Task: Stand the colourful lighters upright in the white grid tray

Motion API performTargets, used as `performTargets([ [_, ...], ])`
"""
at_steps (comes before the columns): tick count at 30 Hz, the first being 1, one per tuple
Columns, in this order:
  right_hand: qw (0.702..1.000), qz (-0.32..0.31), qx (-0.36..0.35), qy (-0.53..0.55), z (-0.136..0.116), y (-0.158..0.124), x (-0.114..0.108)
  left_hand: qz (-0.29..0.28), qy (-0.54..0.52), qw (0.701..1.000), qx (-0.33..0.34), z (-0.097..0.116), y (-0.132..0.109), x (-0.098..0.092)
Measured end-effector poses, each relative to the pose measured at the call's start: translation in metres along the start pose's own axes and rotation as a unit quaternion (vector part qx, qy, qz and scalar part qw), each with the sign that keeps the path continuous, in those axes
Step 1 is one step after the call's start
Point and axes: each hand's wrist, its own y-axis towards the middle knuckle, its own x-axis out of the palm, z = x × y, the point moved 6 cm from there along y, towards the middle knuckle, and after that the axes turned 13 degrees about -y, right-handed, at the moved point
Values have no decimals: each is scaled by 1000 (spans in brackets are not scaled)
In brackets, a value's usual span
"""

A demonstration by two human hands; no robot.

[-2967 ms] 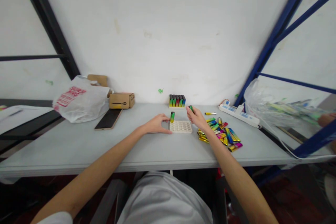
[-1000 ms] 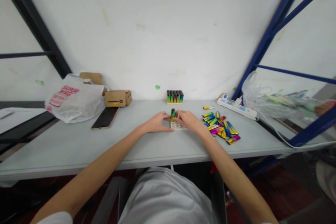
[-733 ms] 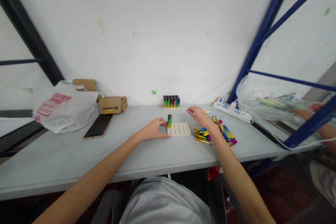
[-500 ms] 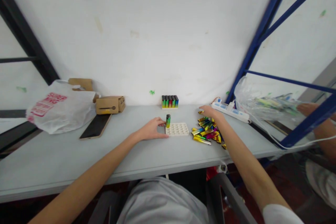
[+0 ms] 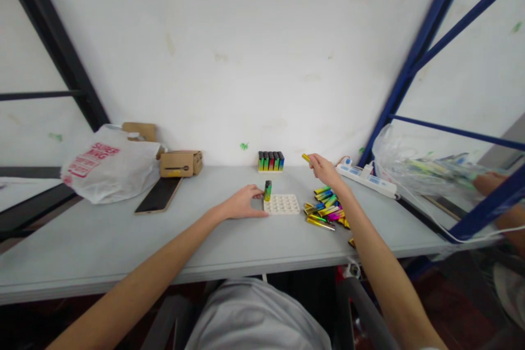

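A lighter with a green and yellow body and black top [image 5: 268,191] stands upright in the back left corner of a white tray with rows of holes [image 5: 282,204]. My left hand [image 5: 246,202] grips the tray's left end, thumb at the front corner and fingers at the back beside the lighter. Pinched in my right hand [image 5: 324,168] is a yellow lighter [image 5: 305,157], raised above the table and tilted; its other end is hidden by the fingers. Below that hand lies a loose pile of shiny multicoloured lighters [image 5: 326,209].
A filled block of upright black-topped lighters [image 5: 270,162] stands by the wall. On the left are a white plastic bag [image 5: 115,167], a cardboard box [image 5: 180,164] and a phone [image 5: 159,196]. A power strip [image 5: 367,179] and blue frame post [image 5: 394,87] are on the right.
My right hand has lifted off the far side of the pile with a yellow lighter and turned it up. My left hand stays at the tray. The view has shifted slightly.
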Motion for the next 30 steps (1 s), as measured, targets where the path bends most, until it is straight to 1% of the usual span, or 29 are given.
performTargets([
  [1,999,7,0,40,-10,-3,-3,-1,-2,1000,1,0,0,0],
  [3,993,-9,3,118,-30,-12,-4,-1,-7,1000,3,1,0,0],
  [5,983,-39,-6,177,-48,-24,-1,2,-10,1000,5,2,1,0],
  [8,973,-100,-13,206,-65,-38,10,3,-10,1000,7,2,1,0],
  [11,966,-150,-16,211,-69,-44,21,2,-9,1000,7,3,0,0],
  [16,964,-149,-48,215,-71,-44,30,-5,-3,1000,7,4,1,0],
  [18,952,-169,-52,248,-73,-46,35,-6,-1,1000,7,5,1,0],
  [22,923,-213,-34,319,-76,-52,47,-8,6,1000,4,5,1,0],
  [24,917,-216,-34,333,-77,-53,53,-8,9,1000,1,5,1,0],
  [26,919,-211,-25,333,-77,-52,59,-7,10,1000,1,4,1,0],
  [28,932,-189,-14,309,-77,-51,63,-6,10,1000,5,5,1,0],
  [30,957,-138,-13,255,-78,-49,62,-6,8,1000,6,5,1,0],
])
